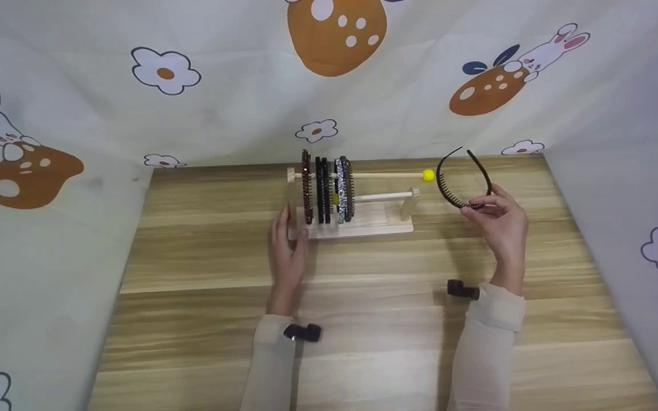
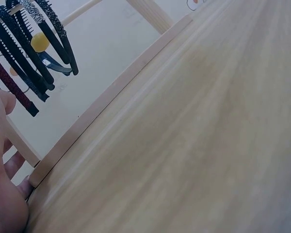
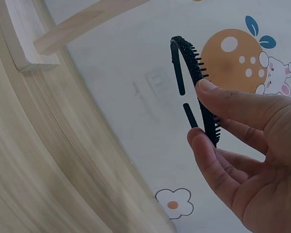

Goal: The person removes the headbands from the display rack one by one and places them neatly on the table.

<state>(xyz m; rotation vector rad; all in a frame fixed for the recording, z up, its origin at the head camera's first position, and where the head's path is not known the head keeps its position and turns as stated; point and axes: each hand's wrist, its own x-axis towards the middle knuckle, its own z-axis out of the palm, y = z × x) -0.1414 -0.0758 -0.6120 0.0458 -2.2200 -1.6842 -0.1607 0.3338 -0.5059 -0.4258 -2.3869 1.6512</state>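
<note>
A wooden headband stand (image 1: pixel 363 231) sits at the back of the table. Several toothed headbands hang on it: a reddish-brown glittery headband (image 1: pixel 307 194) at the left, black headbands (image 1: pixel 322 197) in the middle, then a silver glittery headband (image 1: pixel 341 200) and a darker grey one. At the stand's left end, my left hand (image 1: pixel 287 257) grips the upright and base, thumb in front and some fingers hidden behind. To the right of the stand, my right hand (image 1: pixel 500 222) pinches a black toothed headband (image 3: pixel 207 104) between thumb and fingers, its open ends pointing up and away in the head view.
The stand's upper rod ends in a yellow ball (image 1: pixel 428 175) at the right, close to the held headband. A lower rod (image 1: pixel 383 197) runs left from the right post (image 1: pixel 410 204). Patterned cloth (image 1: pixel 237 114) walls the wood-grain table (image 1: pixel 374 319) at the back and sides.
</note>
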